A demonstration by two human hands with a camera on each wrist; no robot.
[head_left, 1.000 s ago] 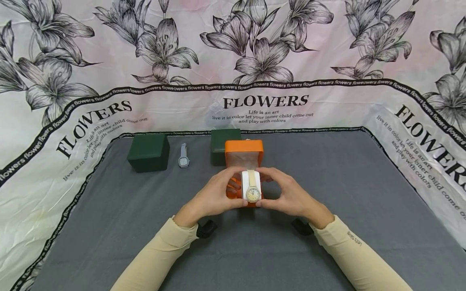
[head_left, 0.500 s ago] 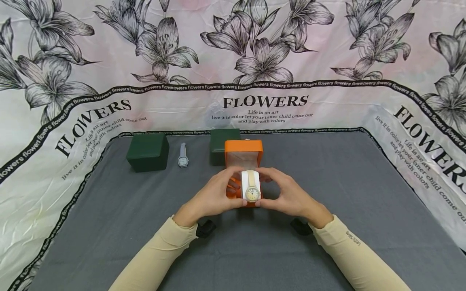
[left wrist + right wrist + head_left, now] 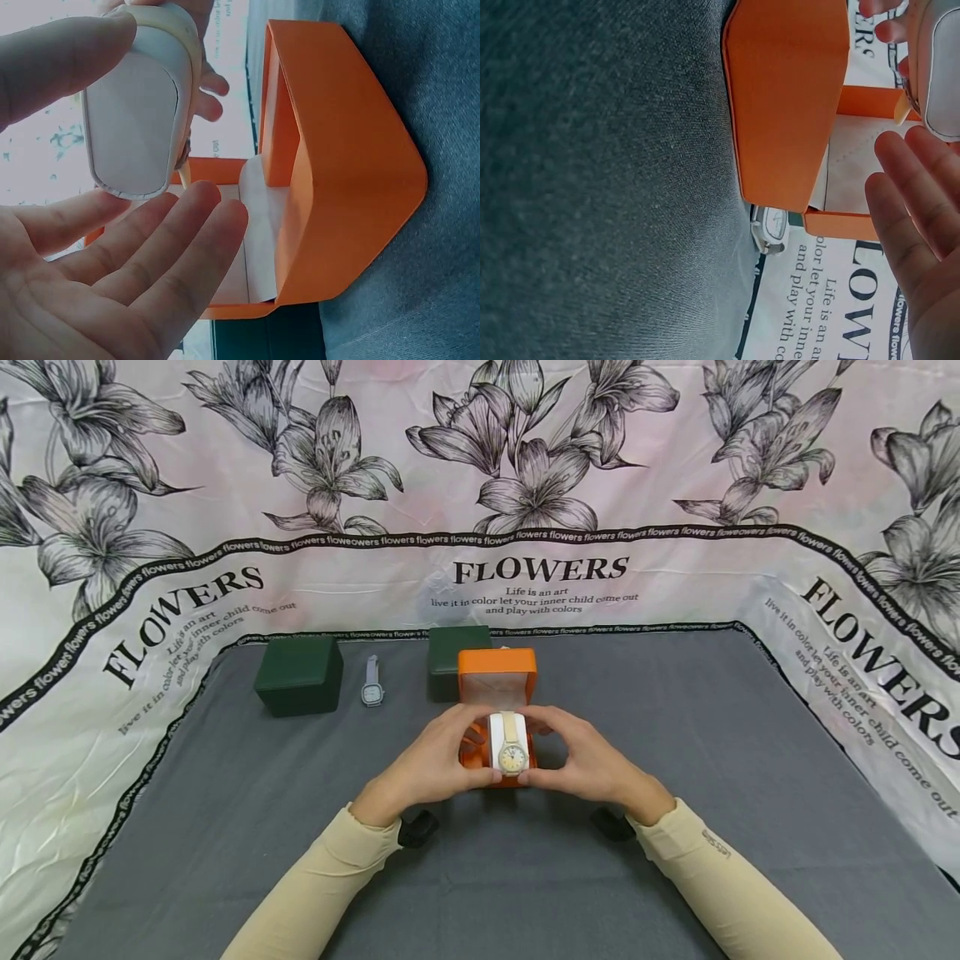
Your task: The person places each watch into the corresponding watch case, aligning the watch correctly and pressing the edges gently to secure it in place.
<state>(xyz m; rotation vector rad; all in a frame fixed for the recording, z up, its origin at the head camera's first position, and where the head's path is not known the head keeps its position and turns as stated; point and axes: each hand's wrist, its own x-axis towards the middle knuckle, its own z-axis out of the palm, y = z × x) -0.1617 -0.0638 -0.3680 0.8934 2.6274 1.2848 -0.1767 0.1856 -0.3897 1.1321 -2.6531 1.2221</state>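
Observation:
Both hands hold a white watch cushion (image 3: 131,124) between them, over an open orange watch box (image 3: 352,165). A wristwatch (image 3: 512,757) with a cream strap and pale round dial is wrapped around this cushion, its dial facing the person. My left hand (image 3: 431,760) pinches the left side, thumb at the near end and fingers at the far end. From the right, my right hand (image 3: 585,756) grips it the same way. The box lid stands raised behind the hands, pale inside. In the left wrist view, the lower fingers extend under the cushion, beside the box opening.
A closed dark green box (image 3: 300,675) stands at the back left. Beside it lies a wristwatch with a light strap (image 3: 372,683). Another green box (image 3: 450,652) is partly hidden behind the orange one. A silver watch (image 3: 771,229) shows behind the orange box in the right wrist view.
The whole head view has drifted slightly, so everything appears a little farther left. Hands, cushion and box keep the same arrangement.

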